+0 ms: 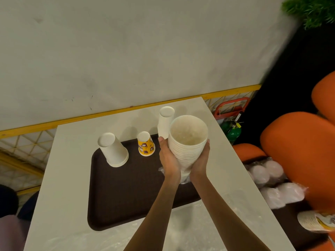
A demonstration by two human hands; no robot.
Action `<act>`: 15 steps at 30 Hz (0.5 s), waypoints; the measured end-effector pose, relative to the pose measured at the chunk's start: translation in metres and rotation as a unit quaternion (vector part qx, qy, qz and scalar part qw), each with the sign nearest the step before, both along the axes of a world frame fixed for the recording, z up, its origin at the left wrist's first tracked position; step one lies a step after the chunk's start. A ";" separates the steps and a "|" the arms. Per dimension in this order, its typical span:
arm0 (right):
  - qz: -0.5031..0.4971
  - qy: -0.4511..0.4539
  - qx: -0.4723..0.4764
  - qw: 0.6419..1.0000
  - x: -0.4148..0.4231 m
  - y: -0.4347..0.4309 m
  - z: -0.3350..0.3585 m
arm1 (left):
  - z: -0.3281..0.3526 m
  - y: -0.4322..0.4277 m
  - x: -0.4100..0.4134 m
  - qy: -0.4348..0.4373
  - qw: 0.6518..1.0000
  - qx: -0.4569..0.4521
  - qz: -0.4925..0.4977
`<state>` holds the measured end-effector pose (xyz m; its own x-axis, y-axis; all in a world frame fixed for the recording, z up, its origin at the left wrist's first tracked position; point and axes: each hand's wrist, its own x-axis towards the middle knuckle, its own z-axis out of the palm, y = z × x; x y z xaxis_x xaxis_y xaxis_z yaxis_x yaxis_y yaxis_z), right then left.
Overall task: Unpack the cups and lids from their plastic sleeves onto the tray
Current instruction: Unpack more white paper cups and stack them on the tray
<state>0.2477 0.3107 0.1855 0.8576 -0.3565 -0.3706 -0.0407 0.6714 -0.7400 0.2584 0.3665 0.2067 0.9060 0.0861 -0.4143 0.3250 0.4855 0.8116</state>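
Note:
Both my hands hold a stack of white paper cups, mouth up, above the right part of the dark brown tray. My left hand grips its left side and my right hand its right side. Clear plastic sleeve hangs crumpled below the stack. On the tray stand upside down a white cup stack, a small yellow printed cup stack and a tall white cup stack at the back.
The tray lies on a white table against a wall. Loose clear plastic lies on the table's near edge. Right of the table, bagged white lids and a sleeved printed cup stack rest by orange seats.

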 end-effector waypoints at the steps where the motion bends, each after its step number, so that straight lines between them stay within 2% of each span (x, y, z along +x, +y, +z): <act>1: -0.002 -0.004 0.019 1.000 0.001 0.001 -0.004 | -0.002 0.001 0.001 0.003 1.000 0.002 -0.007; 7: -0.007 -0.018 0.105 0.994 -0.002 -0.002 -0.016 | -0.023 0.002 0.003 0.038 0.999 -0.008 -0.002; 12: 0.006 0.006 0.026 1.000 -0.001 -0.002 -0.026 | -0.038 0.005 0.006 0.060 0.998 0.015 0.007; 15: 0.007 0.059 -0.028 0.998 0.002 -0.004 -0.038 | -0.040 0.009 0.003 0.069 0.996 0.056 -0.008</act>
<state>0.2496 0.3069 0.1470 0.8141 -0.3682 -0.4491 -0.1387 0.6276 -0.7661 0.2615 0.3754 0.1665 0.8430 0.1250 -0.5232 0.4438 0.3879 0.8078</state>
